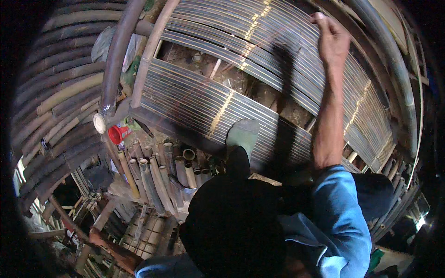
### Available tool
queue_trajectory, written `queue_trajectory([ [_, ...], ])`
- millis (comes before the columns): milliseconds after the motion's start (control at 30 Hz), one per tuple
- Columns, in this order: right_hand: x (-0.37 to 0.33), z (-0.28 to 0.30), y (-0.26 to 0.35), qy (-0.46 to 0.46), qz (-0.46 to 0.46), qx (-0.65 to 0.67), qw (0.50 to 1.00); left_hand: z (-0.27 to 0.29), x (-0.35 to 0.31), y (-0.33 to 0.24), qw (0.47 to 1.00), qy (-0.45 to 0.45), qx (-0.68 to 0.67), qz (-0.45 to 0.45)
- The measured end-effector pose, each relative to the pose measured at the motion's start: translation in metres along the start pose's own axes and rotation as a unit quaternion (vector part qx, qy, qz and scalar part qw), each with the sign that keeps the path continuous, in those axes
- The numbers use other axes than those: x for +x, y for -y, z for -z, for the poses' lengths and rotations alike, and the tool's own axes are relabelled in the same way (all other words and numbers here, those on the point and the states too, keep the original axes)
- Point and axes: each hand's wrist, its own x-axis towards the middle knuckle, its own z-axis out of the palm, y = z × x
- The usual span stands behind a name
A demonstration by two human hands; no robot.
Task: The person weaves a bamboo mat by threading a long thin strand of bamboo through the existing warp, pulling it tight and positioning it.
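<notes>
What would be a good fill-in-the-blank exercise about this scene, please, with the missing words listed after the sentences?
1. The hand over the upper slatted panel is the person's ____ one.
2. The sleeve nearest that hand is coloured ____.
3. The cup-like container near the cut tubes is coloured ____.
4. Those tubes stand with their visible open ends facing ____.

Missing words: right; blue; red; upward.
</notes>
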Motion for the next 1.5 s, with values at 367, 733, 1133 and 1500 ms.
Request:
queue_trajectory([
  [367, -0.239, -0.133, 0.116, 0.508, 0.074, 0.264, 0.817, -0.004, -0.193, -0.307, 0.797, 0.474, -0.256, -0.271],
  [733, -0.172, -0.09, 0.023, 0.344, -0.149, -0.017, 0.927, 0.079, -0.37, -0.573, 0.759, 0.158, -0.564, -0.283],
  [1133, -0.169, -0.153, 0.007, 0.48, -0.306, 0.219, 0.792, 0.003, -0.376, -0.557, 0.743, 0.312, -0.507, -0.307],
  [1500, -0.169, -0.155, 0.005, 0.546, -0.319, 0.147, 0.761, 0.076, -0.29, -0.507, 0.556, 0.621, -0.545, -0.09],
])
